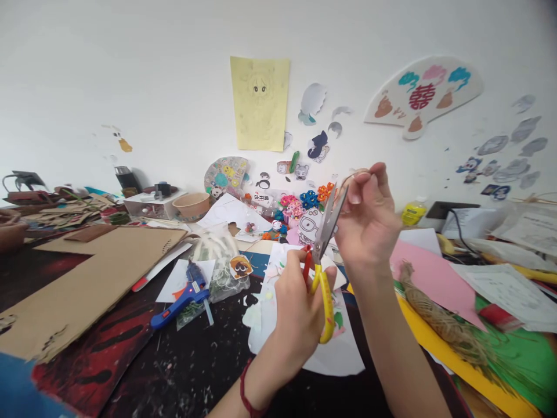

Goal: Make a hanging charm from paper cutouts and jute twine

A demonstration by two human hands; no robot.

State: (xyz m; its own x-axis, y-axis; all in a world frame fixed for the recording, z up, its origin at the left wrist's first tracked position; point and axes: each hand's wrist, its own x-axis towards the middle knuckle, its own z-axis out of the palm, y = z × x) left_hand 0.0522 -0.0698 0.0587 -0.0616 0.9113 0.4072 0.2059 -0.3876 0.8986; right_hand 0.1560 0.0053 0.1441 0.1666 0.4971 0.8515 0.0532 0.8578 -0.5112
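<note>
My left hand (298, 305) is wrapped round the handles of a pair of scissors (326, 229), one handle red and one yellow. The blades point up and stand slightly apart. Raised beside their tips, my right hand (369, 212) pinches a thin brownish strand (350, 176) between its fingertips. The strand runs close to the blade tips; whether it lies between them I cannot tell. Below the scissors, white paper (335, 363) with coloured drawings lies on the dark table.
A blue glue gun (187, 299) rests left of the paper, near a clear plastic bag (217, 255). Brown cardboard (100, 273) covers the left side. Twine (430, 302) lies at right by pink paper (435, 273). Another person's hand (11, 229) shows at the far left.
</note>
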